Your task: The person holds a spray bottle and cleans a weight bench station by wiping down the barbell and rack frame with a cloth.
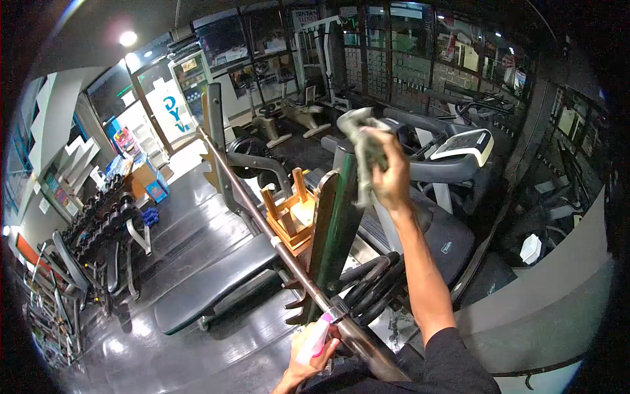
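Observation:
My right hand (388, 172), raised at the centre right, is closed round a crumpled grey cloth (363, 141). The cloth hangs against the upper side of a dark green upright post (339, 220) of the bench rack. Low in the view, my left hand (310, 349) grips a pink-and-white spray bottle (317, 340), partly hidden by the fingers. Just beside that hand runs a long barbell (289, 256), resting across the rack's notched uprights. Under the bar lies a black padded bench (216, 289).
A wooden stool (292, 220) stands behind the bar. Treadmills (453, 154) fill the right side, next to a dark glass wall. At the left are a dumbbell rack (108, 220) and a blue box (156, 189). Black weight plates (377, 282) hang near the post's foot.

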`<state>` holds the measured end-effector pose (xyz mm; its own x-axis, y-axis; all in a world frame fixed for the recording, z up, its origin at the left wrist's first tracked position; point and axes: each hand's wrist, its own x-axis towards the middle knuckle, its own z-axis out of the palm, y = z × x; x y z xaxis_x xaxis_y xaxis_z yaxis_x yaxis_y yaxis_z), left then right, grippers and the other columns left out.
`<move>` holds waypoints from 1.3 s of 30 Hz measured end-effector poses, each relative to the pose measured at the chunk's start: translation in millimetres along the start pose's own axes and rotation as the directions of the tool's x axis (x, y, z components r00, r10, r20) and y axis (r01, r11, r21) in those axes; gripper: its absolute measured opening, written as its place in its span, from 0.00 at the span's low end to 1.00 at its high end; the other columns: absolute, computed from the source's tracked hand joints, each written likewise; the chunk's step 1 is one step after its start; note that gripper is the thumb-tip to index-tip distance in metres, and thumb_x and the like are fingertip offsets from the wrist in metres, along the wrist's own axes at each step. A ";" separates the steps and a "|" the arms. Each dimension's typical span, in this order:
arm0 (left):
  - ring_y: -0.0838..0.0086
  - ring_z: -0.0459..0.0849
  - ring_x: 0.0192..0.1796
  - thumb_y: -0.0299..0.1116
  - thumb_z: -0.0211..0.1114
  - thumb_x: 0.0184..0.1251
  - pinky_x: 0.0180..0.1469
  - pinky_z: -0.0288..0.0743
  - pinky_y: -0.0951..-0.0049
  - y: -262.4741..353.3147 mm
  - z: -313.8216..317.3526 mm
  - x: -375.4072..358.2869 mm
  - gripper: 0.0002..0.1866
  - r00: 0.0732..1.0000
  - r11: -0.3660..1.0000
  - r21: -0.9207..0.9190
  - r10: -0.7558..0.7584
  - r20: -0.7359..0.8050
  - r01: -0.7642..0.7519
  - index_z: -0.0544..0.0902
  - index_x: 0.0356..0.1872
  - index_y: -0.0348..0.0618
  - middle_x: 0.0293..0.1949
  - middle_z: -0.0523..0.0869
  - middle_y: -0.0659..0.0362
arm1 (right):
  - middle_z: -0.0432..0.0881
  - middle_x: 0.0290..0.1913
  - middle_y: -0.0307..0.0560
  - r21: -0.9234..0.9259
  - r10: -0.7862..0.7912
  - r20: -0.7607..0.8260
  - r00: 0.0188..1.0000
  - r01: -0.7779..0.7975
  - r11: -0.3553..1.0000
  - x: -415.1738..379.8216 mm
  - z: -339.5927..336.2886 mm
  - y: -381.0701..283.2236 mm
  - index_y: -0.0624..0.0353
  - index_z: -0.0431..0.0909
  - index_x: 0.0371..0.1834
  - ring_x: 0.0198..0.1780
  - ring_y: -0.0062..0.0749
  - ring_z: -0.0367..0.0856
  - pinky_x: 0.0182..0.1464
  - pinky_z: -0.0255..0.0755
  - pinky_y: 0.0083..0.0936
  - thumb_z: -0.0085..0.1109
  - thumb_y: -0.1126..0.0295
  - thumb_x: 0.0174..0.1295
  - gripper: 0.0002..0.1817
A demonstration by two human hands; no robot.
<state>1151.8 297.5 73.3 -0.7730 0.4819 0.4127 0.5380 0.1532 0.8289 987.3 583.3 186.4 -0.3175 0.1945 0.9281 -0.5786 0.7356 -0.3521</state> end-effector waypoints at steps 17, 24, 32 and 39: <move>0.66 0.81 0.26 0.26 0.69 0.54 0.31 0.74 0.70 -8.9 -1.8 -6.4 0.11 0.990 0.988 -0.071 -0.134 0.046 0.137 0.80 0.38 0.39 0.29 0.82 0.55 | 0.78 0.55 0.50 0.393 0.492 0.061 0.868 -0.474 0.788 0.4 -3.4 46.3 0.60 0.68 0.63 0.55 0.34 0.75 0.59 0.64 0.27 0.51 0.65 0.67 0.22; 0.63 0.82 0.31 0.26 0.69 0.52 0.35 0.75 0.69 -2.0 -8.4 -2.7 0.11 0.987 0.995 0.063 0.066 0.146 -0.076 0.81 0.38 0.39 0.31 0.83 0.54 | 0.70 0.57 0.45 0.522 0.857 -0.079 0.509 -0.711 0.470 -173.9 63.7 114.4 0.61 0.58 0.70 0.58 0.30 0.67 0.64 0.57 0.24 0.41 0.66 0.67 0.27; 0.63 0.83 0.32 0.27 0.70 0.52 0.36 0.75 0.69 -2.2 -10.9 -5.7 0.14 0.994 0.998 0.029 0.057 0.094 -0.060 0.80 0.40 0.39 0.32 0.83 0.54 | 0.69 0.64 0.47 0.218 0.682 -0.017 0.731 -0.663 0.716 -117.1 11.0 66.2 0.62 0.64 0.65 0.63 0.32 0.67 0.63 0.63 0.25 0.52 0.64 0.65 0.26; 0.66 0.82 0.31 0.27 0.70 0.53 0.35 0.74 0.71 -9.1 -10.8 -1.6 0.13 0.995 0.998 0.011 0.069 0.069 -0.070 0.80 0.41 0.39 0.32 0.83 0.55 | 0.79 0.48 0.48 -0.083 -0.251 0.086 0.964 0.258 0.963 15.5 -3.9 -4.3 0.55 0.77 0.52 0.52 0.43 0.77 0.54 0.71 0.35 0.62 0.70 0.52 0.21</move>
<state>1144.5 286.1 69.2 -0.7090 0.5500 0.4414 0.5941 0.1286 0.7941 987.8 585.6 202.7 -0.2256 -0.0529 0.9728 -0.5765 0.8122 -0.0895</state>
